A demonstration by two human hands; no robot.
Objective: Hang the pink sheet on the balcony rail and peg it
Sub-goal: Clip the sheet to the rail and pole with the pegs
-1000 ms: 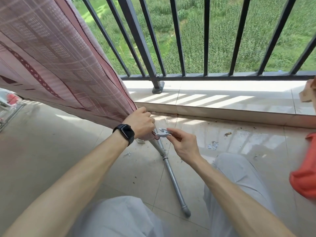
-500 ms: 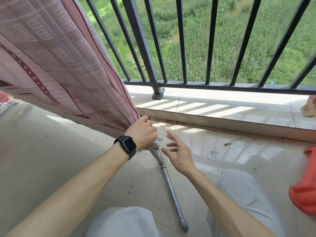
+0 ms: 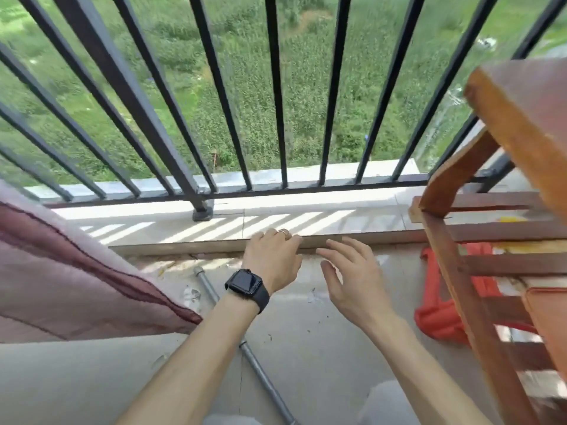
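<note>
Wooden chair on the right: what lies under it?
Under the brown wooden chair an orange plastic item lies on the tiled floor. Its frame covers part of the item, so what it is cannot be told.

Bare floor [image 3: 306, 348] between sheet [image 3: 76, 286], chair [image 3: 478, 302]

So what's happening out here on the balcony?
A person is hanging washing. The pink sheet drapes down at the left, and neither hand holds it: the left hand and right hand hover empty over the floor by the railing. A metal pipe lies below.
</note>
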